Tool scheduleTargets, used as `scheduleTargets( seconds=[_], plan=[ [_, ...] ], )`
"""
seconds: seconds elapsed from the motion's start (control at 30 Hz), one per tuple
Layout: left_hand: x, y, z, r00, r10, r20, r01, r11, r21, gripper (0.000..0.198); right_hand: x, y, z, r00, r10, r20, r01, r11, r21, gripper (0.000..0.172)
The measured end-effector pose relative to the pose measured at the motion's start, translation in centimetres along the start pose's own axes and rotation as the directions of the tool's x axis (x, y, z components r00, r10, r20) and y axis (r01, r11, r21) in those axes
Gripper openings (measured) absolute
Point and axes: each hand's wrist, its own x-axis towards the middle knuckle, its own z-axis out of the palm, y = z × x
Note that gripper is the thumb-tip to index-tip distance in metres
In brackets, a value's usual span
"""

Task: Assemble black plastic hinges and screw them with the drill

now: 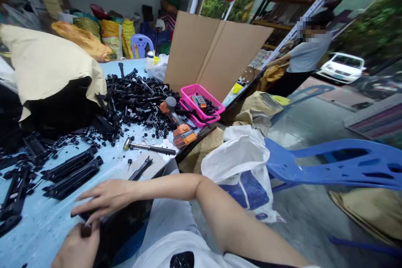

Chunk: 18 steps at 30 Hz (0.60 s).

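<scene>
Pinching a black part [86, 230], the left hand [77, 248] and right hand [105, 198] meet — maybe to keep it steady — while the hammer [151, 148] lies near, perhaps for easy reach.

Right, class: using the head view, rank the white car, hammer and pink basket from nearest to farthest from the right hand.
1. Hammer: on the table, ahead of the right hand.
2. Pink basket: beyond it, toward the right.
3. White car: background, far right.

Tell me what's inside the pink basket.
The pink basket holds a grey-and-orange block and small black parts; whatever lies beneath them is covered and cannot be seen.
</scene>
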Motion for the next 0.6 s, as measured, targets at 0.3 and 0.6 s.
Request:
scheduleTargets(
  seconds=[0.3, 0.6],
  plan=[
    [-0.1, 2.5, -0.8, 0.925, -0.078, 0.372, 0.052, 0.995, 0.081, 0.052, 1.6, -0.1, 3.6, 0.995, -0.087, 0.046, 0.091, 0.992, -0.092, 0.034],
    [-0.2, 3.4, 0.4, 0.961, -0.051, 0.271, 0.045, 0.999, 0.029, 0.056, 2.4, 0.0, 4.1, 0.994, -0.104, 0.041, 0.109, 0.983, -0.147, 0.033]
  ],
)
